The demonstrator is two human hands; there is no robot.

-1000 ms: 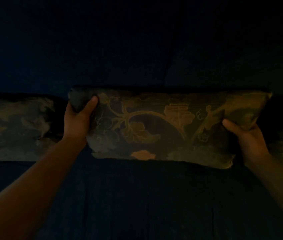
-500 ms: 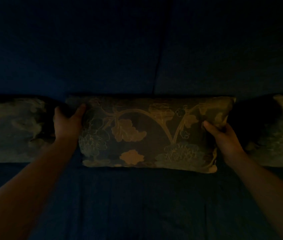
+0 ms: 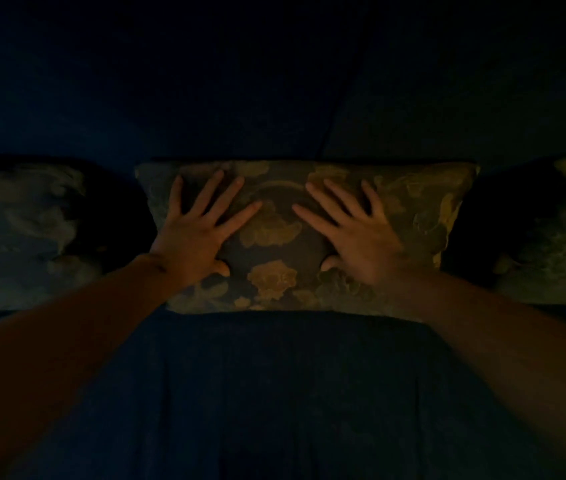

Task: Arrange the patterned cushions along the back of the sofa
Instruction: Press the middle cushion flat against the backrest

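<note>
Your left hand point(image 3: 198, 233) and right hand point(image 3: 354, 237) lay spread flat, gripping nothing, on the middle cushion point(image 3: 413, 209), seemingly soft and light, best held by its ends.

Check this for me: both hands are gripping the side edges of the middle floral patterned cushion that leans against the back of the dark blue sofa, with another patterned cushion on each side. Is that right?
Not quite. The head view shows the left hand and right hand lying flat with fingers spread on the front face of the middle floral patterned cushion, not gripping its side edges. The rest holds: it leans against the dark blue sofa, with the left patterned cushion and right patterned cushion alongside.
</note>
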